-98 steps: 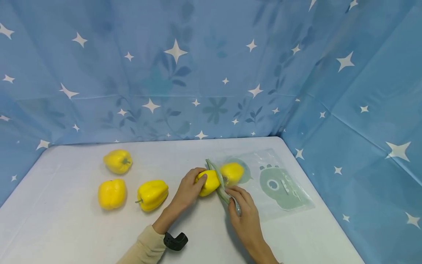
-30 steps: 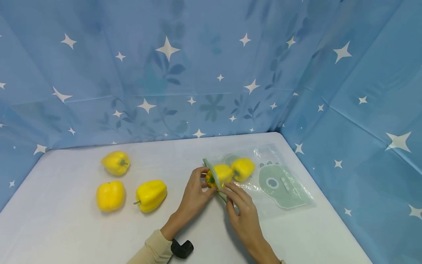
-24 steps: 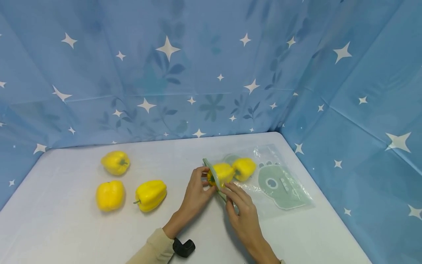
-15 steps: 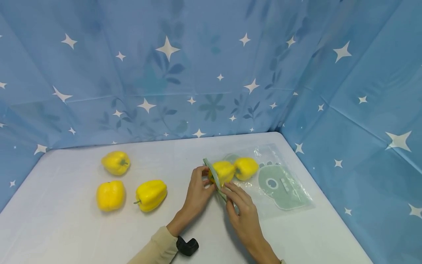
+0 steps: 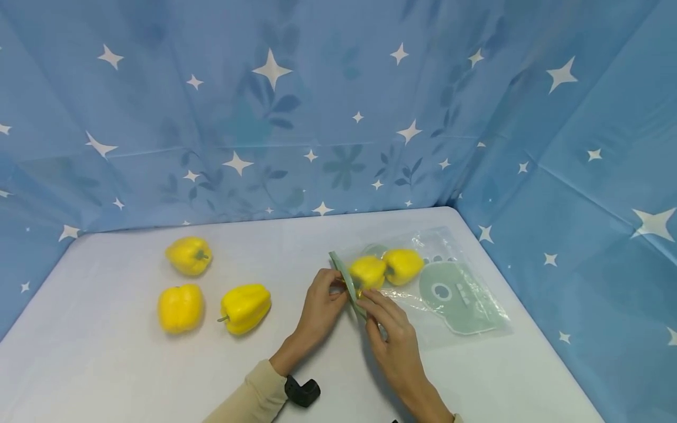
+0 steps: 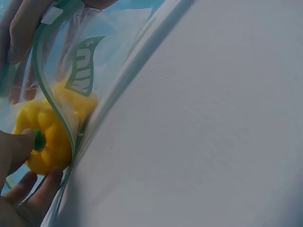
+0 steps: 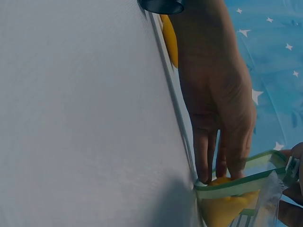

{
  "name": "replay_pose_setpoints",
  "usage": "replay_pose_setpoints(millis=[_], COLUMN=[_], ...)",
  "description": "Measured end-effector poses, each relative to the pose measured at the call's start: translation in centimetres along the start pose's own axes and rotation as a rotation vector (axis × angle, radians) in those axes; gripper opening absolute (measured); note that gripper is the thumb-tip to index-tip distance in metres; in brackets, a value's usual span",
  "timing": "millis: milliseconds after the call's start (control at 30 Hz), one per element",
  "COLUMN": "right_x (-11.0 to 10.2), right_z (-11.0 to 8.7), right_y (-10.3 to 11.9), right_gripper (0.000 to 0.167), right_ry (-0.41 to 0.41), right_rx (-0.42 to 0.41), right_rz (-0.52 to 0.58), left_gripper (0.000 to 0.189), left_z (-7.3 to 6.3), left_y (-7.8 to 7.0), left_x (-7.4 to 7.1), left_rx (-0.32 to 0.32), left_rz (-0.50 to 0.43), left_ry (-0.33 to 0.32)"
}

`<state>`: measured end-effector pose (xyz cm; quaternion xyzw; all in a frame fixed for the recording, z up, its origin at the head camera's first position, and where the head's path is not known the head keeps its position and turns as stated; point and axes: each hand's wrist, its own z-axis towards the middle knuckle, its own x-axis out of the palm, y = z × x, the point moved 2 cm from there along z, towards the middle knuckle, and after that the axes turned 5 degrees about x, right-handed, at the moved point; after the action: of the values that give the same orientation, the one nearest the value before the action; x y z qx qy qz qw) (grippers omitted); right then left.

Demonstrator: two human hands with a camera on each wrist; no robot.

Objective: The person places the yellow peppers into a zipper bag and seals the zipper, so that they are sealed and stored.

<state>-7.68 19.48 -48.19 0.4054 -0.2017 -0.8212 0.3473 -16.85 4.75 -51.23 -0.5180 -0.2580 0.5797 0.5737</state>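
A clear zip bag (image 5: 441,329) with a green dinosaur print lies on the table, its green-edged mouth facing left. Inside are two yellow bell peppers, one deeper (image 5: 403,266) and one just within the mouth (image 5: 367,272). My left hand (image 5: 321,308) reaches into the mouth with fingers extended; in the left wrist view a fingertip presses by the green stem of the nearer pepper (image 6: 49,142) and other fingertips lie along its lower side. My right hand (image 5: 396,343) pinches the near side of the bag's rim (image 7: 239,183), holding the mouth apart.
Three more yellow bell peppers rest on the left of the white table: one at the back (image 5: 188,256), one in front of it (image 5: 181,308), one nearer the middle (image 5: 245,309). A blue star-patterned curtain (image 5: 238,117) stands behind and to the right.
My left hand has carried the nearer pepper rightward from outside the bag to inside its mouth. The deeper pepper has shifted right too. My right hand stays at the rim.
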Motion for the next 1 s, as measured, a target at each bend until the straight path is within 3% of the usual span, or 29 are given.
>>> replay_pose_setpoints(millis=[167,633,867,1000], right_x=[0.03,-0.06,0.05,-0.06], right_z=[0.01,-0.01,-0.12,-0.05], right_y=[-0.17,-0.14,-0.15,0.12], right_gripper=[0.034,0.040,0.041,0.042], right_ry=[0.019,-0.010,-0.026,-0.019], right_rx=[-0.003,-0.017,-0.035,-0.035], right_rz=[-0.005,0.023,0.033,0.028], left_gripper=[0.018,0.026,0.026,0.026], left_z=[-0.15,-0.31,-0.53,-0.39], left_y=[0.07,0.11,0.05,-0.63], left_x=[0.01,-0.01,-0.16,-0.51], left_rx=[-0.001,0.050,0.039,0.025], left_rz=[-0.033,0.049,0.044,0.133], left_ry=[0.024,0.054,0.080,0.100])
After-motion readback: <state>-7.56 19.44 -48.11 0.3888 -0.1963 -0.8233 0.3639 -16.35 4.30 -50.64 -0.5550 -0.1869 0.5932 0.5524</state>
